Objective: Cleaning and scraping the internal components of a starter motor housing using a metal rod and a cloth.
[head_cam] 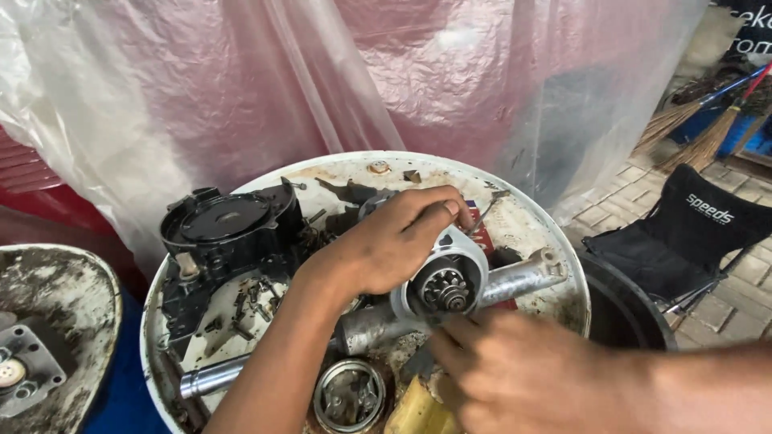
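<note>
Cast metal gear housing (447,277), matt grey, its toothed steel pinion (447,291) dark and oily; dull bare-metal tube (515,280) beneath; black moulded plastic cover (227,225), semi-gloss and dusty; round drum top (531,221) of white-painted metal, chipped, rusty and grease-stained; translucent plastic sheet (241,80), glossy and creased; folding chair (691,229) of matt black cloth

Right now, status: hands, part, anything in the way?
Left hand grips the gear housing from above. Right hand at its lower edge, grip unclear. Housing sits over a metal shaft on the drum lid; loose bolts alongside.
</note>
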